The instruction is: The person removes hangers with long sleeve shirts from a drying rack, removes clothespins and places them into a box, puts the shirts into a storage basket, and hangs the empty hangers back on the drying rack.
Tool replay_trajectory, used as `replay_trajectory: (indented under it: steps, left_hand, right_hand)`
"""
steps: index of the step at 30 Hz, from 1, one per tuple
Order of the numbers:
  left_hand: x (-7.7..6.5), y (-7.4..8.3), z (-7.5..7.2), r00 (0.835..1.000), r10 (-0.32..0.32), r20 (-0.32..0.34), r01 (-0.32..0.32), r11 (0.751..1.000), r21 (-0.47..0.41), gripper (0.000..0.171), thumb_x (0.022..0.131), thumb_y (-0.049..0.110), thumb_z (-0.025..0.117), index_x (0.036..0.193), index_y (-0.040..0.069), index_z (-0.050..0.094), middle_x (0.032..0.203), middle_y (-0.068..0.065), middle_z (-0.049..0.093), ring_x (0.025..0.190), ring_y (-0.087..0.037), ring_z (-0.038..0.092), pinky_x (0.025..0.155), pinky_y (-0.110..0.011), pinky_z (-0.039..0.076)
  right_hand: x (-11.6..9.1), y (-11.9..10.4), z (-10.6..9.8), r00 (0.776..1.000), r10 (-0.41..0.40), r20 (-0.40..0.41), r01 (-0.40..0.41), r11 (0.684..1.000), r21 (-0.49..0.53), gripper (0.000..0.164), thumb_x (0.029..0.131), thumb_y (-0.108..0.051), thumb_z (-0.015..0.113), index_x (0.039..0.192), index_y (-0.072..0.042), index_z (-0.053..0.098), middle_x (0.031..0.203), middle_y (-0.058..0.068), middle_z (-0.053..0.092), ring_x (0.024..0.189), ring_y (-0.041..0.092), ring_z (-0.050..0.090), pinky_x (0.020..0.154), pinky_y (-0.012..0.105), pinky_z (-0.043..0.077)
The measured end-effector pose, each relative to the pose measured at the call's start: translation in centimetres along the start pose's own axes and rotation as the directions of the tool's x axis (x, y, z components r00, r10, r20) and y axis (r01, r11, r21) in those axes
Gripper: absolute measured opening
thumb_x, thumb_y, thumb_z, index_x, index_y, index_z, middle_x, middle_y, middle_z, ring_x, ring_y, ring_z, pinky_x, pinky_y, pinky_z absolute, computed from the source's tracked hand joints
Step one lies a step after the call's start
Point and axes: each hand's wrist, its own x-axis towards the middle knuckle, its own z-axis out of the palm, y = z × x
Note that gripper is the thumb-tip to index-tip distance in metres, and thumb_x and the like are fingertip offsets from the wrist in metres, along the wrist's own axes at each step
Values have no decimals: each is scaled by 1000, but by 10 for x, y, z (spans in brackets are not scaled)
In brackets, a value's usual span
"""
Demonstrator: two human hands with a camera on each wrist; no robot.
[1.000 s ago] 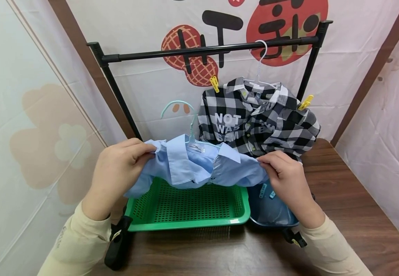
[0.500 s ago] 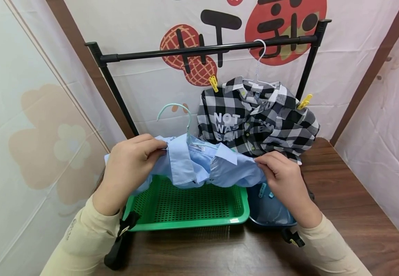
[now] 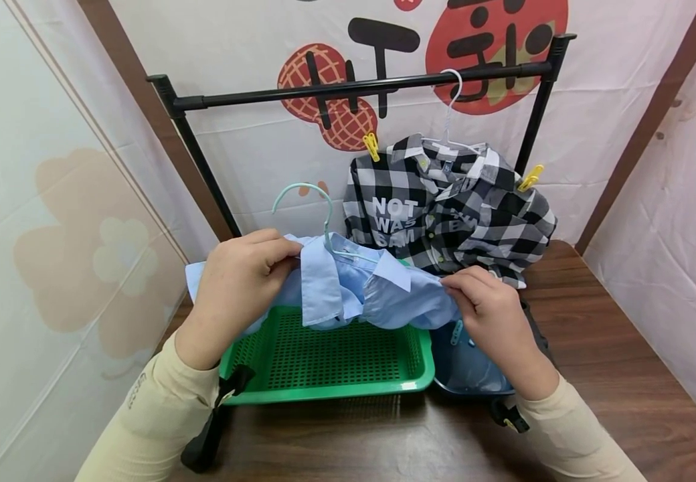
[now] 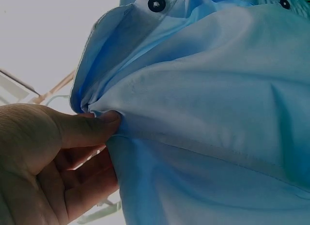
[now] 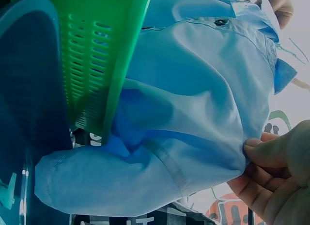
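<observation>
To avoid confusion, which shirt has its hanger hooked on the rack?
The checked shirt, on its white hanger; the mint hanger in the blue shirt is unhooked.

A blue shirt [image 3: 321,288] spreads around a mint hanger [image 3: 326,231].

Black rack [image 3: 348,88]: crossbar on two uprights. Hooked over the bar, toward its right end: white hanger [image 3: 447,127], bearing a checked shirt [image 3: 444,217] in black, grey and white; pale lettering on the front, "NOT" legible. Yellow clips [image 3: 371,146], two, one at each shoulder. Green basket [image 3: 336,393] on the bench [image 3: 601,335] (dark wood grain); floor and walls perforated. Just right of it, dark blue bin [image 3: 471,371]; light-blue clips [image 3: 457,333] inside, count unclear. Behind: white backdrop [image 3: 227,40], red peanut print [image 3: 354,130], black characters [image 3: 384,33]. Left panel [image 3: 11,100]: faded flower print [image 3: 77,248].
</observation>
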Motion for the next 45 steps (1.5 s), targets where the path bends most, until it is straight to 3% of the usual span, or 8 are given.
replay_trajectory:
  steps: [6,11,17,26,34,37,45]
  left_hand:
    - [-3,-1,-2,1000,-14,6,14,1000,22,16,80,5,75,86,20,77,73,9,63,58,-4,52,52,-27,43]
    - [-7,-4,-1,1000,-17,-2,17,1000,23,17,79,4,75,85,20,77,72,9,62,58,-4,51,53,-27,43]
    - [-10,-7,1,1000,-18,5,18,1000,10,17,79,4,76,86,20,77,70,10,59,57,-3,49,53,-26,42]
    - [-10,-8,0,1000,-4,19,4,1000,2,14,80,7,76,87,20,76,72,10,59,58,-5,50,53,-26,42]
    - [-11,-9,2,1000,5,16,-5,1000,18,15,79,7,77,87,20,77,72,8,61,58,-6,51,52,-28,43]
    - [-12,-8,2,1000,7,7,-7,1000,10,15,79,7,77,87,20,77,72,8,61,58,-6,52,52,-28,43]
    - [-10,-6,1,1000,22,1,-22,1000,11,14,79,7,77,87,19,77,72,8,62,58,-5,52,53,-27,44]
  right_hand:
    - [2,-1,-2,998,30,57,-30,999,14,17,88,-3,68,100,-13,71,99,-7,66,89,3,60,74,10,46]
    - [3,-1,-5,996,8,94,-11,999,33,17,87,-5,70,100,-15,71,99,-8,65,86,3,58,72,12,46]
    - [6,0,-15,986,29,166,-40,997,65,19,86,-16,73,104,-18,70,99,-10,64,84,1,55,71,13,47]
    - [39,-19,-20,980,25,200,-46,993,105,21,92,-32,66,111,-24,68,105,-10,65,89,6,57,73,21,49]
    - [64,-41,-3,934,36,355,-91,986,138,41,92,-44,62,123,-17,64,118,-2,64,101,15,63,86,38,54]
    - [68,-46,2,921,41,388,-97,988,124,43,89,-42,66,123,-15,64,116,-2,64,102,14,62,86,37,53]
    - [70,-55,12,929,5,370,-60,989,137,33,84,-28,75,113,-14,69,105,-5,66,89,7,58,77,29,51]
